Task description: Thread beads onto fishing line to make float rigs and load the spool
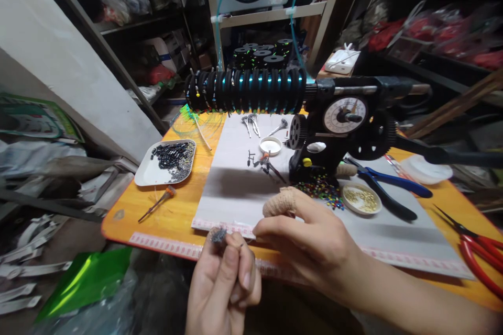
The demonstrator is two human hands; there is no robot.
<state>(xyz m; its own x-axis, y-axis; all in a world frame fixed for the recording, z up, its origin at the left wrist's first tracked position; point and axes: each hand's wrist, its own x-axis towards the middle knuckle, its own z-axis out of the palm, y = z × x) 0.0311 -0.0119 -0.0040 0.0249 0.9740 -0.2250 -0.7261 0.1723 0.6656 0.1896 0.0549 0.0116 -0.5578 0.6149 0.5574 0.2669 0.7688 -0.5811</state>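
My left hand (226,277), low in the middle, is closed round a small bundle of fine grey pieces (218,235) that sticks up between thumb and fingers. To its right, my right hand (310,235) hangs over the front edge of the white board (228,204), its fingers bent and a tan wrap (280,202) round one finger. Its fingertips point toward the left hand without touching it; whether they pinch anything is hidden. Behind the hands stands a black winding machine (338,141) with dark rings and blue line on its shaft (247,91).
A white tray of black and grey parts (141,174) sits at the left. Coloured beads (320,191), a dish of gold beads (378,207), blue-handled pliers (416,187) and red-handled scissors (473,256) lie right. A white round lid (270,138) and small bundles (251,121) lie mid-board.
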